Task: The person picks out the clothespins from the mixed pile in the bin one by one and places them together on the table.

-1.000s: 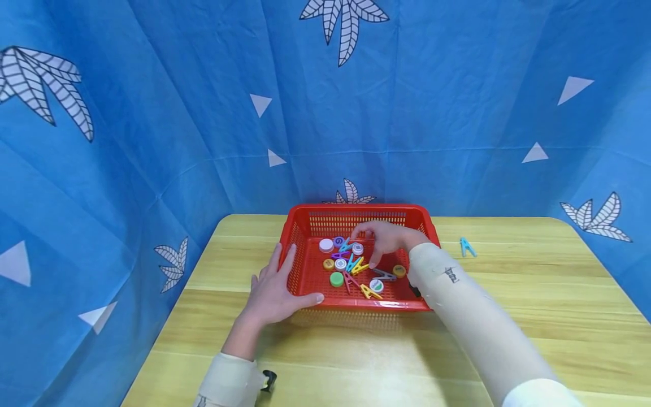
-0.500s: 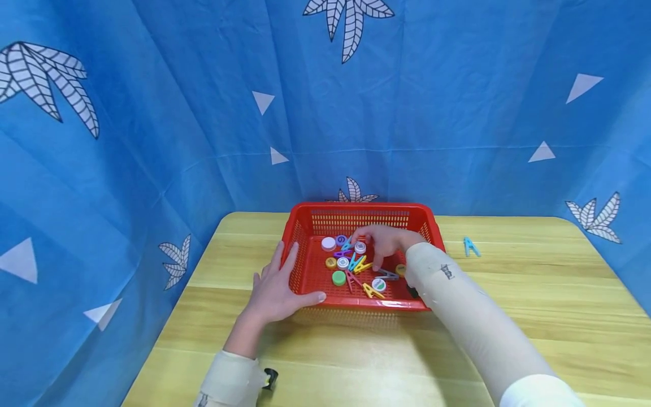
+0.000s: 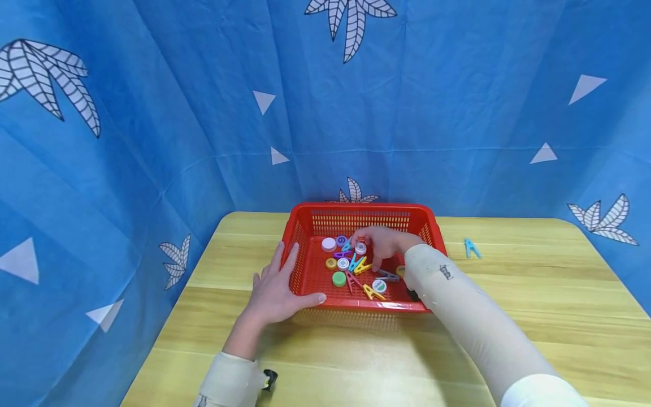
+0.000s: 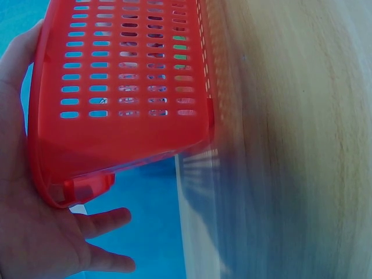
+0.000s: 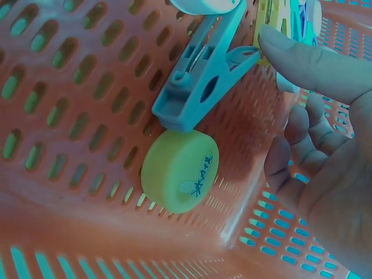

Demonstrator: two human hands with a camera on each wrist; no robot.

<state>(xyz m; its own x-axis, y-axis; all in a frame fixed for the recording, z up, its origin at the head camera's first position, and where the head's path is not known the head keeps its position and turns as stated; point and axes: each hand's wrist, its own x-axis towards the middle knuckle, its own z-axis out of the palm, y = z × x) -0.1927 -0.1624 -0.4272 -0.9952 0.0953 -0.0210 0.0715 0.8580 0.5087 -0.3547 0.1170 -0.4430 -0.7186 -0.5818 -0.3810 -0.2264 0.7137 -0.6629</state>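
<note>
A red slotted basket [image 3: 305,207] holds clothespins and round bottle caps. My left hand [image 3: 272,294] rests on its near left corner, fingers spread over the left side and thumb lying along the front rim; the left wrist view shows two fingers straight and clear of the wall. Inside the basket, my right hand [image 3: 383,243] reaches down with thumb and index finger well apart. The index fingertip is right at a light blue clothespin [image 3: 347,245]. The thumb points down beside a grey clothespin [image 5: 186,96] and a yellow clothespin [image 3: 362,267]. An orange-yellow cap [image 5: 177,171] lies below the grey one.
Other contents include a green cap [image 3: 338,278], a white cap [image 3: 328,244], a red clothespin [image 3: 351,280] and a purple clothespin [image 3: 342,254]. Another blue clothespin [image 3: 471,248] lies on the wooden table [image 3: 539,282] right of the basket. A blue curtain [image 3: 437,113] hangs behind.
The whole scene has shifted slightly to the right in the head view. Both hands keep nearly the same places on and in the basket.
</note>
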